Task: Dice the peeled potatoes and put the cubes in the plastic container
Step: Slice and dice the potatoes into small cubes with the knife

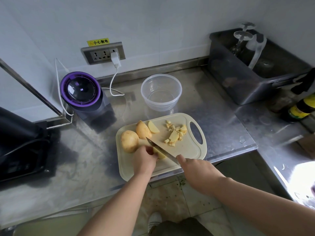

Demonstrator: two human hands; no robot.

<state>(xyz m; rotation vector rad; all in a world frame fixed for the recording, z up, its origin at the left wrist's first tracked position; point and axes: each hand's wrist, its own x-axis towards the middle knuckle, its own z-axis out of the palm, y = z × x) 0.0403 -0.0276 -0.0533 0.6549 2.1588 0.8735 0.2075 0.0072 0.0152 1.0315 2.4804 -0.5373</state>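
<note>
Our left hand (144,160) sits at six o'clock on the cutting board (187,150), its fingers (150,150) curled over a potato piece (161,155) and pinning it down. Our right hand (196,169), just toward four o'clock, is wrapped round the handle of the knife (154,145), whose blade slants toward ten o'clock across the piece.

We judge the dicing to be midway. A small heap of cubes (175,133) lies at two o'clock on the board. A whole potato (129,141), a half potato (143,130) and a wedge (153,127) lie uncut at ten to eleven.

The plastic container (161,91) stands at twelve, just beyond the board on the desk (221,116), and looks empty. Next we must press the blade down with our fingertips tucked back.

A purple-lidded appliance (80,91) stands at ten and a grey bin (247,79) at two. Nothing blocks the way to the container, but the board lies right at the desk's near edge.
</note>
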